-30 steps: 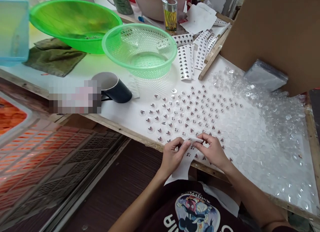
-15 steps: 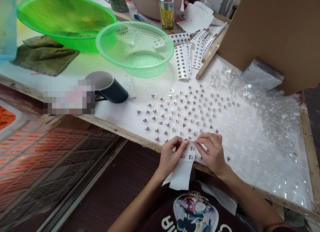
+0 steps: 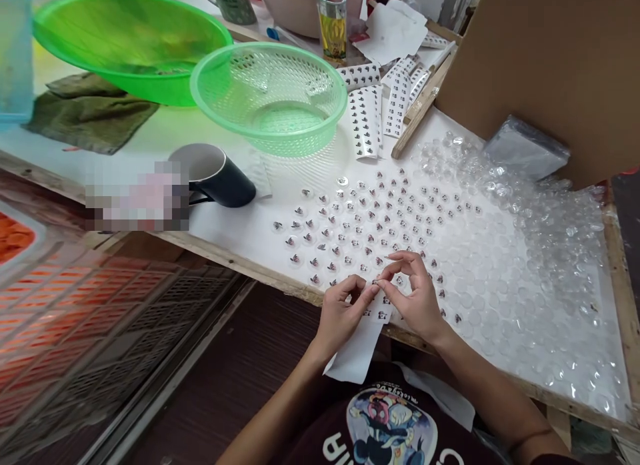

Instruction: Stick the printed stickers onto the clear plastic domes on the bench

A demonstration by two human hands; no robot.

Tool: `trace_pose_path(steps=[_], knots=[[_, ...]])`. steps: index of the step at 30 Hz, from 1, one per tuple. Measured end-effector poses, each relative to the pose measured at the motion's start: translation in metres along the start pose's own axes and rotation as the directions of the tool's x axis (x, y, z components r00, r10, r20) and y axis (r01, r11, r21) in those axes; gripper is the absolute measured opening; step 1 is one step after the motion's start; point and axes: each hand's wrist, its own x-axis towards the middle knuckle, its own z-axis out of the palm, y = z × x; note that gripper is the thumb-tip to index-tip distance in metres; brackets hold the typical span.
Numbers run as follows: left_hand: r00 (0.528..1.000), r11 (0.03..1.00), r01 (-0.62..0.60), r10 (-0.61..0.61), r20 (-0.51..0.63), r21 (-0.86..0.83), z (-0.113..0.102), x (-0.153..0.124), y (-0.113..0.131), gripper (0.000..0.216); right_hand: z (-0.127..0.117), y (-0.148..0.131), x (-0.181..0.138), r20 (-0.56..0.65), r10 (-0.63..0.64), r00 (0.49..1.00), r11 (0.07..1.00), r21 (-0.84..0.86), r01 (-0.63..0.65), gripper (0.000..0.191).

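Observation:
My left hand [image 3: 343, 311] is closed, pinching a white sticker sheet [image 3: 384, 311] near its top edge. Small dark printed figures show on the sheet, and its plain white tail [image 3: 355, 355] hangs down over the table edge. My right hand [image 3: 413, 295] is closed too, thumb and forefinger pinching at the sheet's top beside my left thumb. A small dark sticker shows at those fingertips, partly hidden by them. Beyond my hands lie many clear round discs [image 3: 349, 259] with a printed figure on each. To the right spread plain clear discs [image 3: 493, 285].
A heap of clear discs [image 3: 560, 218] lies at the right, below a plastic-wrapped pack [image 3: 527, 148] and a cardboard panel [image 3: 545, 71]. Sticker strips [image 3: 364, 125] lie behind. A dark mug [image 3: 233, 185], pale green basket [image 3: 270, 141] and green basin [image 3: 150, 85] stand left.
My right hand has shifted left and slightly up, its fingertips now meeting my left thumb at the sheet's top. The sheet's hanging tail has swung left. My left hand has barely moved.

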Motion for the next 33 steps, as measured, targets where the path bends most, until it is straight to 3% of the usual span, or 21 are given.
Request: trace_pose_path(steps=[5,8,11,14,16,19,24,29,31,33], knots=[[0.999,0.999,-0.011,0.009,0.039,0.032,0.0,0.0,0.002,0.027,-0.021,-0.004,0.01,-0.133,-0.009,0.991,0.996,0.09,0.021,0.035],[0.999,0.999,-0.012,0.011,0.031,0.034,-0.001,0.0,0.003,0.026,-0.07,0.009,0.041,-0.302,0.041,0.952,0.999,0.028,-0.034,0.041],[1.0,0.999,-0.011,0.01,0.026,0.034,-0.001,0.0,0.003,0.026,-0.134,0.041,0.081,-0.48,0.053,0.876,0.982,-0.135,-0.134,0.047],[1.0,0.999,-0.018,0.018,0.015,0.04,-0.001,0.0,0.003,0.026,-0.186,0.075,0.111,-0.53,0.153,0.834,0.929,-0.209,-0.304,0.047],[1.0,0.999,-0.022,0.021,0.011,0.034,-0.001,0.0,0.002,0.026,-0.206,0.093,0.122,-0.526,0.189,0.829,0.892,-0.261,-0.369,0.049],[1.0,0.999,-0.017,0.016,0.013,0.029,-0.001,0.0,0.002,0.027,-0.215,0.108,0.129,-0.514,0.199,0.835,0.863,-0.311,-0.397,0.051],[1.0,0.999,-0.009,0.008,0.017,0.045,-0.001,0.0,0.003,0.028,-0.209,0.115,0.135,-0.497,0.208,0.842,0.765,-0.453,-0.457,0.048],[1.0,0.999,-0.018,0.018,0.018,0.039,-0.001,0.0,0.005,0.028,-0.197,0.108,0.139,-0.413,0.129,0.901,0.466,-0.777,-0.423,0.043],[1.0,0.999,-0.017,0.017,0.015,0.037,-0.001,-0.001,0.005,0.028,-0.193,0.103,0.139,-0.393,0.094,0.915,0.342,-0.85,-0.4,0.044],[1.0,0.999,-0.016,0.016,0.015,0.037,-0.001,0.0,0.005,0.029,-0.192,0.098,0.138,-0.399,0.043,0.916,0.283,-0.875,-0.394,0.045]])
